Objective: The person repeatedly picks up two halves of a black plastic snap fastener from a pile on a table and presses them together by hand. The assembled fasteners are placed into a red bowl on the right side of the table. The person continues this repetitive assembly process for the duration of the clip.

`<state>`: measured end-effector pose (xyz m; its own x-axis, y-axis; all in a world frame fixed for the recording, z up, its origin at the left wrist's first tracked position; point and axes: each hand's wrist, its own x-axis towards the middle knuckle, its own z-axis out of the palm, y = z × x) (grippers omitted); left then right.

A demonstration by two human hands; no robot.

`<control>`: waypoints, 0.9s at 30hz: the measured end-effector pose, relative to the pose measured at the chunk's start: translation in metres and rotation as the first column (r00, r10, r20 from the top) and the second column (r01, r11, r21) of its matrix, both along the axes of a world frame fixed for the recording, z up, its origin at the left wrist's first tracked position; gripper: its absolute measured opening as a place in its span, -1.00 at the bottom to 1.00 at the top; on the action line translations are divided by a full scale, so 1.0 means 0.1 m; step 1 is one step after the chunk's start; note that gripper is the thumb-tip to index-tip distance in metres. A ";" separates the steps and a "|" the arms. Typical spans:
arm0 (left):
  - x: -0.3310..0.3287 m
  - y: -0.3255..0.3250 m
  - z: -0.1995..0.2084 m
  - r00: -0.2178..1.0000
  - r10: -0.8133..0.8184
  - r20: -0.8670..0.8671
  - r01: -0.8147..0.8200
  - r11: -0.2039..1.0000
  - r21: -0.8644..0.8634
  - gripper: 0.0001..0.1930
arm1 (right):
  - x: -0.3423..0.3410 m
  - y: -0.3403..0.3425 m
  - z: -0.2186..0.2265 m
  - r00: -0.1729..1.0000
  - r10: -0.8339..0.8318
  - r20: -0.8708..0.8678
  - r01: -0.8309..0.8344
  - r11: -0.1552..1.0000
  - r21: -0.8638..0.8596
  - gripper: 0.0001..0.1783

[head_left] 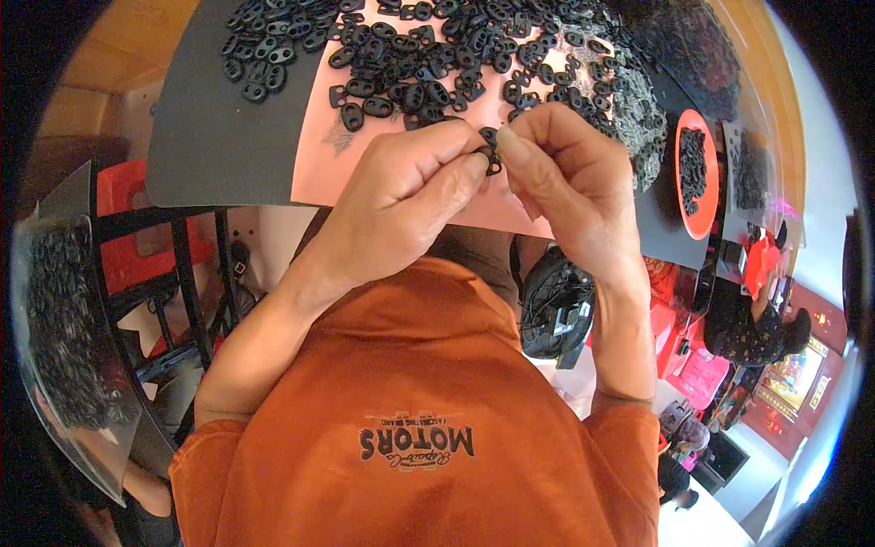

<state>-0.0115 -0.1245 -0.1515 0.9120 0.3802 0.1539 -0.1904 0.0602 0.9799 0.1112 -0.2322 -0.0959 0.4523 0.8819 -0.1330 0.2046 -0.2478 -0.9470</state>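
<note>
Close together over the near edge of a pink sheet (314, 173), my two hands meet at a small black plastic cord lock (493, 164) with holes in it. My left hand (406, 187) pinches it between thumb and forefinger. The bent thumb and forefinger of my right hand (574, 173) close against its upper right side; exactly what lies between those fingertips is partly hidden. Beyond my knuckles spreads a loose heap of similar black cord lock pieces (415, 91), and to its right lies a pile of small silvery-grey pieces (643, 128), perhaps springs.
Under the pink sheet is a dark grey tabletop (228, 137). An orange-red bowl (702, 219) of small black parts stands at the right. A clear bag of dark parts (68, 328) is at the far left, beside a red stool (137, 228). Other people are at the right edge.
</note>
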 end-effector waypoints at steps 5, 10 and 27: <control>0.00 -0.04 0.04 0.999 0.024 -0.028 -0.024 1.000 -0.003 -0.84 | -0.03 -0.05 -0.04 0.969 0.052 0.240 -0.059 0.998 0.021 -0.85; -0.03 -0.01 0.02 0.996 -0.038 -0.075 0.036 0.999 -0.033 -0.85 | -0.07 -0.06 -0.05 0.956 0.048 0.289 -0.056 0.998 0.020 -0.87; -0.05 0.06 0.04 0.989 -0.140 -0.051 0.136 0.988 -0.073 -0.82 | 0.57 0.28 0.03 0.617 0.226 0.754 -0.337 0.941 -0.006 -0.84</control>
<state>-0.0170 -0.1181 -0.1478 0.9629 0.2580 0.0793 -0.1211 0.1501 0.9812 0.1682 -0.2043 -0.0927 0.0761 0.9658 0.2478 0.8829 0.0501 -0.4668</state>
